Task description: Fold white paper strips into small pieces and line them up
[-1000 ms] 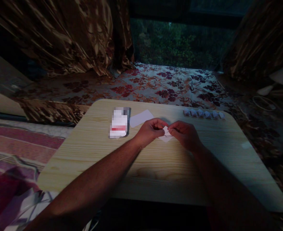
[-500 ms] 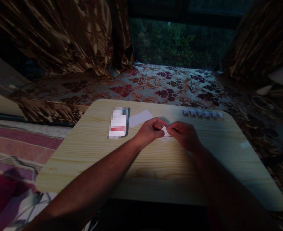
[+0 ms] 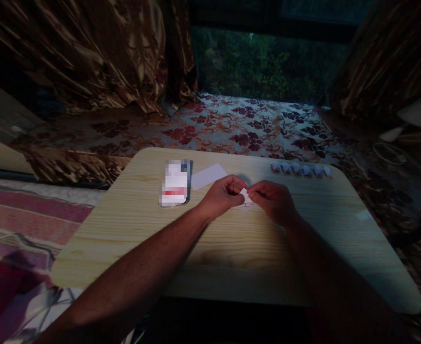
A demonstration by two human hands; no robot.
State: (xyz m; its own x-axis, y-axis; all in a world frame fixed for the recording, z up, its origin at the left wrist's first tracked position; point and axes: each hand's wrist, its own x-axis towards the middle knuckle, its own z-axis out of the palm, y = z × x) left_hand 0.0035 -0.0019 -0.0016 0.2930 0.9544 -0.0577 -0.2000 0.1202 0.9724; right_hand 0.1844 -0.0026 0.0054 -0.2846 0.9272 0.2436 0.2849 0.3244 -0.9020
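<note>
A small piece of folded white paper [image 3: 245, 197] is held just over the table, between my two hands. My left hand [image 3: 222, 196] pinches its left side with thumb and fingers. On the other side, my right hand [image 3: 274, 199] grips its upper right edge, fingers bent. The fingers cover part of the paper, so its full shape is hidden. Left of my left hand lies a flat pale sheet of paper [image 3: 207, 176]. Along the far right edge sits a row of several small folded paper pieces [image 3: 301, 169].
The light wooden table [image 3: 117, 229] has rounded corners. A phone-like item [image 3: 175, 182], blurred by pixels, lies at its left. A small pale scrap [image 3: 363, 215] is near the right edge. Beyond are a flower-patterned ledge [image 3: 249, 124] and curtains [image 3: 124, 52]; a striped bed [image 3: 35, 205] is at left.
Both hands stay on the folded paper in almost the same place. The view has shifted very slightly; the lower part of the paper shows a little less.
</note>
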